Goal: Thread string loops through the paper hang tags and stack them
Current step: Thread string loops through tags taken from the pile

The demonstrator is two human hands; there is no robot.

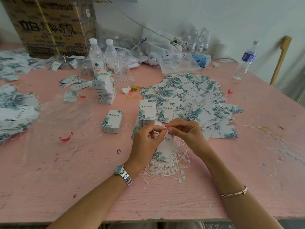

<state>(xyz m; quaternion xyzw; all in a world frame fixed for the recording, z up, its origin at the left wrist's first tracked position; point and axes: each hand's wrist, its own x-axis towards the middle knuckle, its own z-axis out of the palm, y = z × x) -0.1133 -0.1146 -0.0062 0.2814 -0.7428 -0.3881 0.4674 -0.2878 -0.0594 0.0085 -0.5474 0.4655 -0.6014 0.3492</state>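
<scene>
A white hang tag (165, 147) with green leaf print hangs between my hands above the pink table (82, 171). My left hand (146, 140) pinches its top edge with thumb and forefinger. My right hand (184, 133) pinches a thin white string at the same spot, fingertips nearly touching the left ones. Under the tag lies a tangle of white string loops (166, 167). A big loose heap of threaded tags (189, 100) spreads behind my hands. A neat stack of tags (113, 121) sits to the left, and another short stack (145, 113) lies just beyond my left hand.
A tall pile of bundled tags (105, 88) stands mid-table, water bottles (103, 57) behind it and one bottle (245, 61) far right. A cardboard box (49, 25) stands at the back left. More tags (14, 109) heap at the left edge. Rubber bands (133, 93) and red scraps (66, 138) lie about.
</scene>
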